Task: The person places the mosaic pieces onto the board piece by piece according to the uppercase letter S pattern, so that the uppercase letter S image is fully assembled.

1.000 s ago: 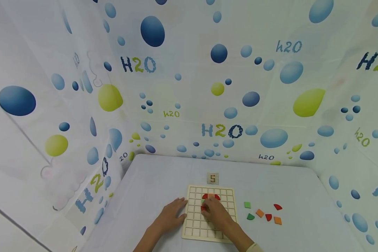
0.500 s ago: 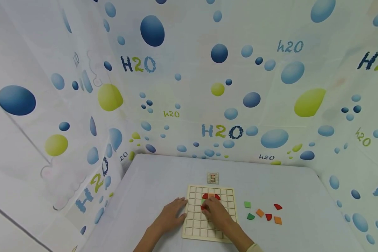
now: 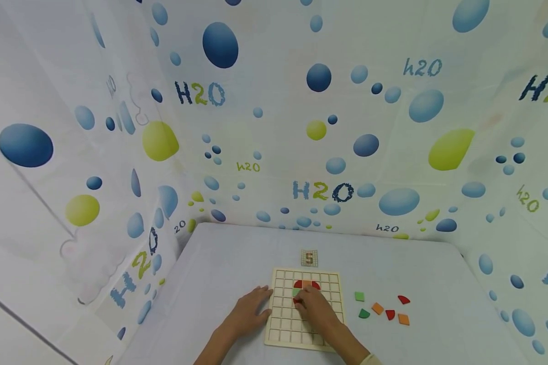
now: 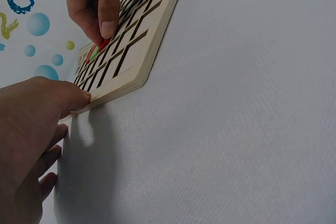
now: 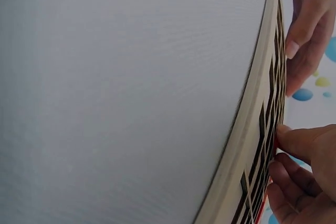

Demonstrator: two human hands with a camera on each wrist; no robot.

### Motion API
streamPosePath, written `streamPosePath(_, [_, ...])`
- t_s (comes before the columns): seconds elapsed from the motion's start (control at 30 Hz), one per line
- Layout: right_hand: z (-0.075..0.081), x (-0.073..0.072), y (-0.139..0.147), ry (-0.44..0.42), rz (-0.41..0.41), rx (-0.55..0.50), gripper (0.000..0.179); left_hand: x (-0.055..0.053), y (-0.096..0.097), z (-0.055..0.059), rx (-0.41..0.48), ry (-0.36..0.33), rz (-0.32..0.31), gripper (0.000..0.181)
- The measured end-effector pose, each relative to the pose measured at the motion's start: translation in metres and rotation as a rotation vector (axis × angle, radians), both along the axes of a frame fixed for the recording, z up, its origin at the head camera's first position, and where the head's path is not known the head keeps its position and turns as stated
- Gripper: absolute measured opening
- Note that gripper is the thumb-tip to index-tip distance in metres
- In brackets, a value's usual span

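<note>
A pale wooden grid board point(image 3: 280, 324) lies on the table. My left hand point(image 3: 248, 313) rests at its left edge with the fingers fairly straight; in the left wrist view the thumb point(image 4: 79, 97) touches the board's rim. Over the upper middle squares, my right hand point(image 3: 317, 308) pinches a red piece point(image 3: 296, 300) between thumb and fingers, down at the board. Most of that piece is hidden by the fingers. Just above it sit a light green square point(image 3: 297, 292), an orange square point(image 3: 307, 284) and two red quarter-round pieces, one being the left red piece point(image 3: 298, 284).
Right of the board lie several loose pieces: a light green square point(image 3: 359, 296), a dark green quarter-round point(image 3: 364, 314), orange squares point(image 3: 404, 319) and red quarter-rounds point(image 3: 404, 299). A small patterned card point(image 3: 309, 258) lies behind the board. A printed curtain point(image 3: 274, 126) encloses the table.
</note>
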State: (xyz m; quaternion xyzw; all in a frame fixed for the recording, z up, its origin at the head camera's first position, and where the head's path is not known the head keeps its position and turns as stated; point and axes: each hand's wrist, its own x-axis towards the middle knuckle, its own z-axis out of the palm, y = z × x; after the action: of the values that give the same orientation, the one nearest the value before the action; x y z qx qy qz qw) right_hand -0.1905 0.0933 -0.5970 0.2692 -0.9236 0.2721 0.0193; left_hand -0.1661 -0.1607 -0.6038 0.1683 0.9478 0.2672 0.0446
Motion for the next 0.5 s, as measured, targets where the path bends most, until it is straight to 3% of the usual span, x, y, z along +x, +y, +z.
streamPosePath(0.5, [0.0007,0.0034,-0.0017,0.072,-0.02,0.04,0.015,0.001,0.0014,0.0039,-0.002,-0.002,0.003,0.057])
